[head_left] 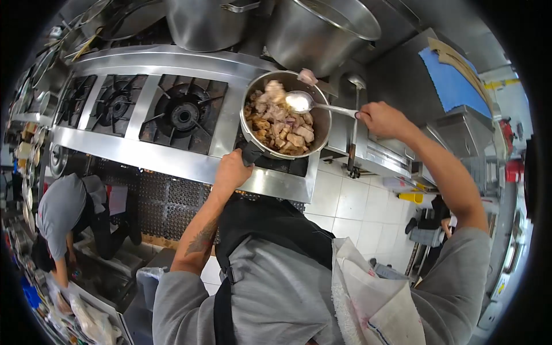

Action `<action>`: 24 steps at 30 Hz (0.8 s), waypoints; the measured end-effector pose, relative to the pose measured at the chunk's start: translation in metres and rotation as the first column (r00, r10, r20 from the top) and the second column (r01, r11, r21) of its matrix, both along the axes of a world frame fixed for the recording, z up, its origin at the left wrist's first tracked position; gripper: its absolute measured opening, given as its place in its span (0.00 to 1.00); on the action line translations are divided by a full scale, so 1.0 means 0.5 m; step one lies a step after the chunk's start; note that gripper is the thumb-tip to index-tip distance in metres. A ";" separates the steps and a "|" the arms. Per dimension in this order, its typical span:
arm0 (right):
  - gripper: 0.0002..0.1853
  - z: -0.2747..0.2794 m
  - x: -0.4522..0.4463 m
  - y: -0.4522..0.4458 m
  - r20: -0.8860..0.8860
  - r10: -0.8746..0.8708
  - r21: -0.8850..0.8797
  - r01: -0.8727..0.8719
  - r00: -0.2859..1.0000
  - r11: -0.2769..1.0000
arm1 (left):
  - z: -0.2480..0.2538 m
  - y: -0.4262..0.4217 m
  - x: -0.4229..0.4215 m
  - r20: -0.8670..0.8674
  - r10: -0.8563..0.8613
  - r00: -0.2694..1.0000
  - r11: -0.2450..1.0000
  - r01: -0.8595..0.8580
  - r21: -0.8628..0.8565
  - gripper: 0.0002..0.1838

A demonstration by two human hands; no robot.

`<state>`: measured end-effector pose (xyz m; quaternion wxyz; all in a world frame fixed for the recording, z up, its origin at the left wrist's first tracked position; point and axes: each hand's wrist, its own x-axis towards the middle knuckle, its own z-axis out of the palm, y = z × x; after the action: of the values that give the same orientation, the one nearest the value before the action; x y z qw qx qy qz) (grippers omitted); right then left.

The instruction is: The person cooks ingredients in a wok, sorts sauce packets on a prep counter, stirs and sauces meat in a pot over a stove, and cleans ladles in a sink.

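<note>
A metal pot [327, 123] full of browned meat chunks [279, 123] stands on the right end of the stove. My left hand [233, 168] is closed around a black piece at the pot's near rim; it looks like the pot's handle, though a cloth cannot be ruled out. My right hand [382, 119] grips the end of a long metal serving spoon [330, 108]. The spoon's bowl, bright with glare, lies over the meat inside the pot. One pale chunk of meat [307, 76] shows at the far rim, and some pieces near the spoon are blurred.
Left of the pot are several gas burners [185, 112]. Two large stockpots [322, 31] stand behind. A ladle [355, 115] lies right of the pot, and a blue cloth [454, 80] further right. A co-worker [69, 213] bends down at left; another person's hand [446, 227] shows at right.
</note>
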<state>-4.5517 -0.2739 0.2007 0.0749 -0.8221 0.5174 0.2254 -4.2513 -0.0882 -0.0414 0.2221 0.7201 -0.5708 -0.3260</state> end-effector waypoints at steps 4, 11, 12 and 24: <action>0.13 0.069 0.088 0.047 -0.284 0.183 -0.129 -0.226 0.941 0.966 | -0.030 -0.003 0.001 -0.086 -0.021 0.996 1.000 0.023 0.019 0.21; 0.08 -0.047 0.175 0.055 -0.354 0.279 -0.358 -0.405 0.892 0.841 | -0.027 0.009 -0.027 -0.245 -0.051 0.968 0.984 0.091 0.153 0.25; 0.09 -0.075 0.185 0.049 -0.392 0.224 -0.389 -0.382 0.892 0.838 | -0.010 0.008 -0.023 -0.266 -0.061 0.962 0.983 0.104 0.149 0.25; 0.15 -0.146 0.041 -0.255 -0.154 0.359 0.284 -0.306 0.921 0.908 | -0.017 0.007 -0.060 -0.158 0.002 0.988 1.000 -0.006 -0.029 0.22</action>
<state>-4.5312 -0.4016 0.1277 0.0871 -0.8546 0.3407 0.3820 -4.2815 -0.0849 -0.0499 0.2779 0.6899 -0.5548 -0.3728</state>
